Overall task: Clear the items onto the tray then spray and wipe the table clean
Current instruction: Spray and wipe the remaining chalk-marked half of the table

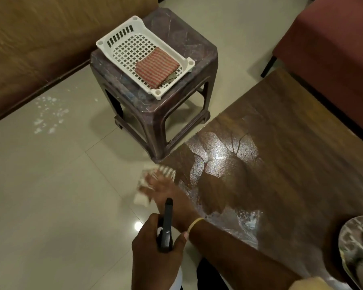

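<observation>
Right hand presses a soft, limp cloth flat-fingered at the wet table corner; left hand grips the sprayer neck

A home living room.
Glossy cream floor tiles, a dark wooden table beside a maroon cushioned seat, a brown plastic stool bearing a white plastic tray with a folded checked cloth, and a wood-panelled wall.
</observation>
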### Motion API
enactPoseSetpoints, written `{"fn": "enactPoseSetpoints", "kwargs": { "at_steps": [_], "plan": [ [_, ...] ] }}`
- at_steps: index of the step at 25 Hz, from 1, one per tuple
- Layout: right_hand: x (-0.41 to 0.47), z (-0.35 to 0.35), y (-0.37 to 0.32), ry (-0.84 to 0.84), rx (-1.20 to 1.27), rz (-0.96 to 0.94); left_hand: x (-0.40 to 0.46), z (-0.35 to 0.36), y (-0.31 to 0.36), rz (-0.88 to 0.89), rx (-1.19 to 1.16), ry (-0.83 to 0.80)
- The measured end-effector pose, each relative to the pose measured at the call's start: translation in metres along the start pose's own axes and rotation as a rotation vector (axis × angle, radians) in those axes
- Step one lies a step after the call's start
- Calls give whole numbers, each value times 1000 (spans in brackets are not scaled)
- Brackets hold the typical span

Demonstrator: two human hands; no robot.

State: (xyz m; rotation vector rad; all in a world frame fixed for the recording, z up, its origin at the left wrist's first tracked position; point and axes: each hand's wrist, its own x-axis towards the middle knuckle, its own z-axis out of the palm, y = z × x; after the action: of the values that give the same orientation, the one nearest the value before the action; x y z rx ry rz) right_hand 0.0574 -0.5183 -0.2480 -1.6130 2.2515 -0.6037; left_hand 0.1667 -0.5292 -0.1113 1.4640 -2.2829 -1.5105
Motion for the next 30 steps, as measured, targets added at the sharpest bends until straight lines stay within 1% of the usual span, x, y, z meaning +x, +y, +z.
{"fn": "enactPoseSetpoints", "kwargs": {
  "at_steps": [1, 2, 3, 4, 6, 8, 9, 10, 12, 13, 14, 16, 18, 19, 20, 21, 22, 25, 26, 27, 28, 30],
  "plan": [
    [-13, -2, 0, -29, 39, -57, -1, 0, 3, 8, -3, 7],
    [-24, -12, 4, 4, 48, -76, -2, 0, 7, 13, -8, 7],
    [-27, -23, 8, 47, 24, -26, -3, -1, 9, 15, -18, 12],
    [-24, -30, 15, 79, 22, 61, -3, -1, 10, 9, -28, 13],
    [-3, -41, 35, 80, 55, 241, -1, -1, 6, -15, -39, 16],
    [17, -48, 46, 81, 79, 328, 1, 0, 3, -60, -6, 1],
    [18, -45, 43, 68, 77, 323, 1, 0, 3, -77, 23, -6],
    [8, -39, 37, 51, 56, 279, 1, 0, 4, -92, 57, -13],
    [-41, -25, 16, 25, 66, 149, 0, 0, 8, -138, 134, -22],
    [-72, -22, 6, 21, 108, 132, -1, 0, 11, -171, 158, -42],
    [-99, -26, 1, 24, 169, 189, -2, 0, 12, -190, 168, -78],
    [-131, -41, 20, 126, 162, 443, -5, 2, 15, -183, 182, -180],
    [-133, -57, 51, 230, 148, 713, -6, 2, 15, -167, 182, -260],
    [-126, -61, 63, 251, 124, 795, -5, 3, 13, -161, 185, -279],
    [-117, -61, 68, 258, 84, 834, -5, 5, 12, -152, 192, -286],
    [-106, -61, 64, 248, 58, 832, -5, 6, 12, -140, 200, -281],
    [-96, -54, 55, 228, 38, 786, -6, 7, 12, -125, 205, -271],
    [-94, -19, 7, 159, -20, 471, -7, 10, 17, -72, 218, -273],
    [-104, -13, -4, 122, 1, 408, -8, 10, 18, -56, 228, -277],
    [-118, -13, -7, 127, 48, 420, -9, 11, 16, -34, 238, -290],
    [-136, -17, -2, 164, 100, 513, -11, 12, 14, -9, 242, -307],
    [-173, -38, 16, 271, 208, 831, -15, 12, 11, 29, 244, -355]
  ]
}}
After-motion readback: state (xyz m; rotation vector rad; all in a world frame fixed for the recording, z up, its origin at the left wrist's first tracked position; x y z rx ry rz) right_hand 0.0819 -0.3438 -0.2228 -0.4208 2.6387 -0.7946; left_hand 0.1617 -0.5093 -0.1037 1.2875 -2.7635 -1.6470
